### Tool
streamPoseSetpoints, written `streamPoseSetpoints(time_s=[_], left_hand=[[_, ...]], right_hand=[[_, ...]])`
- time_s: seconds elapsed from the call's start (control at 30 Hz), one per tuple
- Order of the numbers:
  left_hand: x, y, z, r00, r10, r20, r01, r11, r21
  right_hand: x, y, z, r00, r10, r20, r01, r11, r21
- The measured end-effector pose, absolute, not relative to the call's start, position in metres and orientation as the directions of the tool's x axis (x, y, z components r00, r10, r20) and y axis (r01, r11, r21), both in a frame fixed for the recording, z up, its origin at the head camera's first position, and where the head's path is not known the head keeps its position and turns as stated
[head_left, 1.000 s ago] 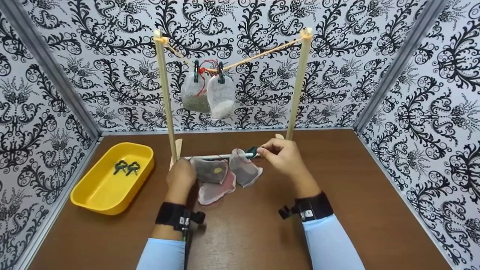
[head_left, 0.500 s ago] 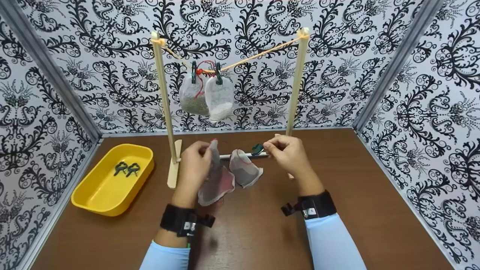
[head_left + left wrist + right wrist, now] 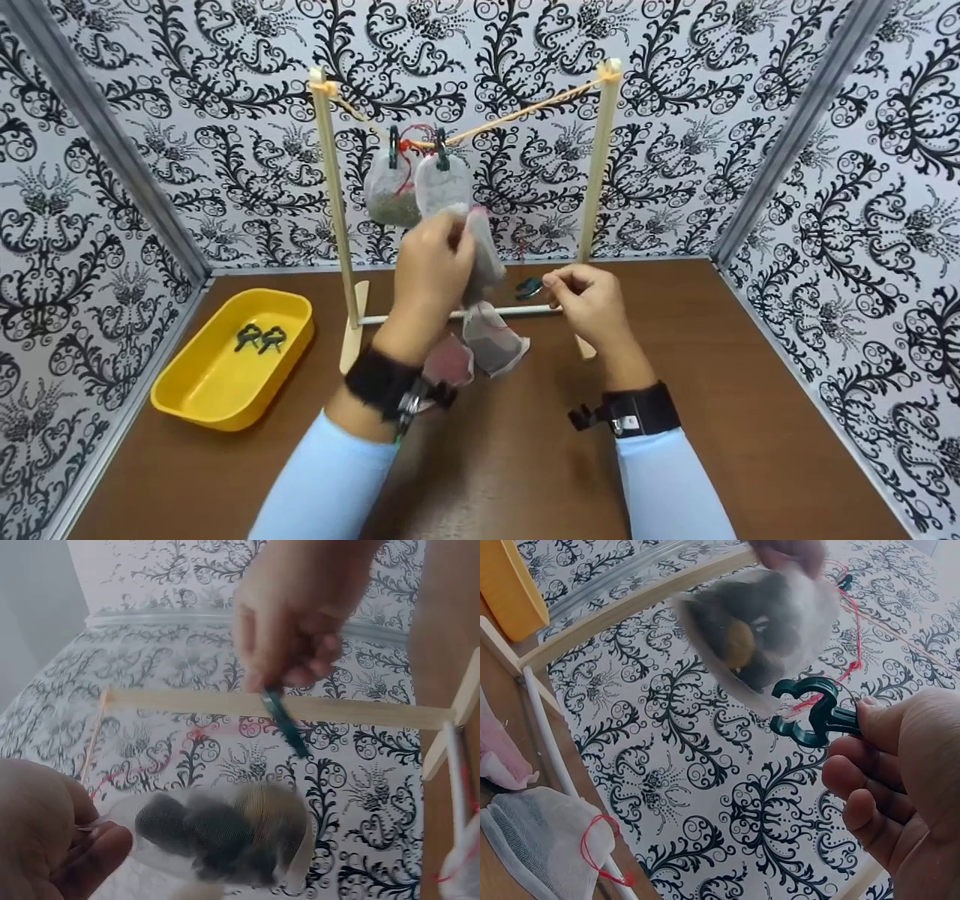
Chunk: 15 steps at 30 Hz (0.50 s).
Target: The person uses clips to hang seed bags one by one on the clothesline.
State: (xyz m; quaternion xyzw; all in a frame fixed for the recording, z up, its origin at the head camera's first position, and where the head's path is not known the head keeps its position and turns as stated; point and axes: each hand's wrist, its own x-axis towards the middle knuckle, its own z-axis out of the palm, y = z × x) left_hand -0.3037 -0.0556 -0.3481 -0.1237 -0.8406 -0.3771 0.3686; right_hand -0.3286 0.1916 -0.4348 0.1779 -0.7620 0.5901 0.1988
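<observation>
My left hand (image 3: 429,262) pinches the top edge of a white mesh bag (image 3: 486,262); dark lumps and a yellowish one show through it in the left wrist view. The bag hangs in the air, in front of the wooden stand. To its right, my right hand (image 3: 600,304) holds a dark green spring clip (image 3: 810,712) between thumb and fingers. The clip is apart from the cord (image 3: 525,112). Two mesh bags hang from that cord by green clips: one with greenish grains (image 3: 394,202), one whitish (image 3: 442,180), its lower part hidden behind my left hand.
On the table, a mesh bag with dark contents (image 3: 495,343) and a pinkish bag (image 3: 450,361) lie near the stand's white crossbar (image 3: 525,310). A yellow tray (image 3: 169,405) with two green clips (image 3: 261,339) stands at the left. Wooden posts (image 3: 596,180) hold the cord.
My left hand has picked up the mesh bag with the dark and yellowish lumps and raised it up and to the right. The right hand has shifted slightly right with the clip.
</observation>
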Motion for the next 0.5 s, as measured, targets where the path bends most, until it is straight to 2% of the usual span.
streamPoseSetpoints(time_s=[0.23, 0.33, 0.5], left_hand=[[-0.330, -0.050, -0.303, -0.750, -0.083, 0.656, 0.440, 0.678, 0.589], [-0.338, -0.050, -0.291, -0.753, -0.117, 0.647, 0.414, 0.680, 0.605], [-0.346, -0.047, -0.277, -0.758, -0.123, 0.641, 0.388, 0.705, 0.594]], right_hand=[[-0.327, 0.188, -0.430, -0.850, 0.017, 0.526, -0.502, 0.276, -0.819], [-0.329, 0.185, -0.423, -0.838, 0.028, 0.545, -0.520, 0.261, -0.813], [-0.340, 0.178, -0.385, -0.756, 0.056, 0.652, -0.620, 0.257, -0.741]])
